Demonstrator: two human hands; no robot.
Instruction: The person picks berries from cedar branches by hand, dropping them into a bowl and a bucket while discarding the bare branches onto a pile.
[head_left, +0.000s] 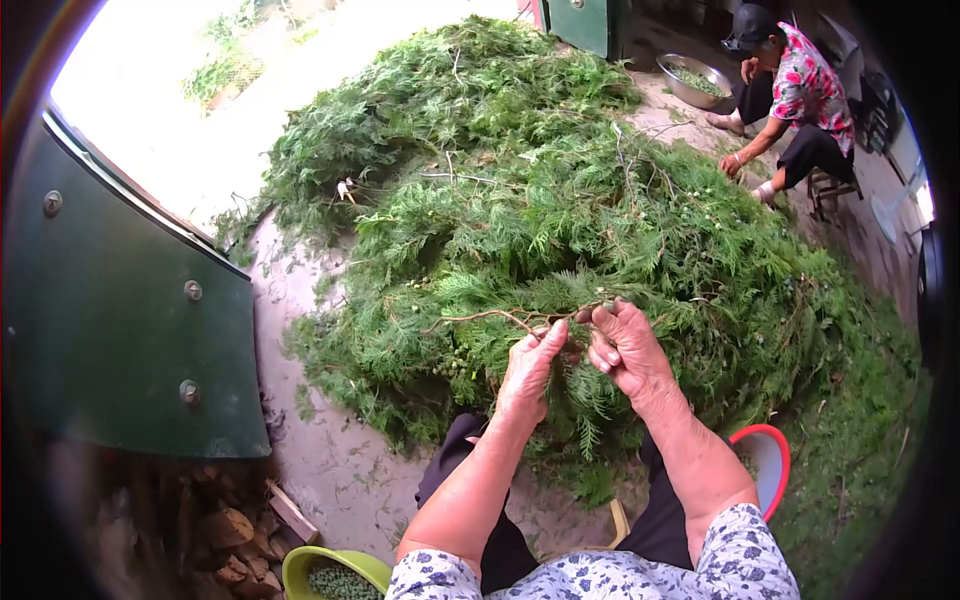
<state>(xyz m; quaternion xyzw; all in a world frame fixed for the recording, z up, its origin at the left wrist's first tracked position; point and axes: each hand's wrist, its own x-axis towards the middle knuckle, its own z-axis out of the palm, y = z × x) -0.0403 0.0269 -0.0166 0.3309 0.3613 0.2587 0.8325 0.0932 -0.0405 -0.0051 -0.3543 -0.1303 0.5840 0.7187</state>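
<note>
My left hand (535, 370) is closed around a thin brown twig (490, 315), whose bare end sticks out to the left. Close beside it, my right hand (622, 350) has its fingers pinched at the twig's leafy part, though what exactly lies between the fingertips is too small to tell. Green sprigs hang below both hands. Behind them rises a large heap of green conifer branches (540, 215), with small round cones among the foliage near my left hand.
A green bowl (375, 565) of small green cones stands at bottom left, near firewood (230, 530). A red-rimmed basin (775, 455) is beside my right arm. A seated person (810, 90) works at the heap's far right, near a metal basin (690, 95). A green door (130, 330) stands left.
</note>
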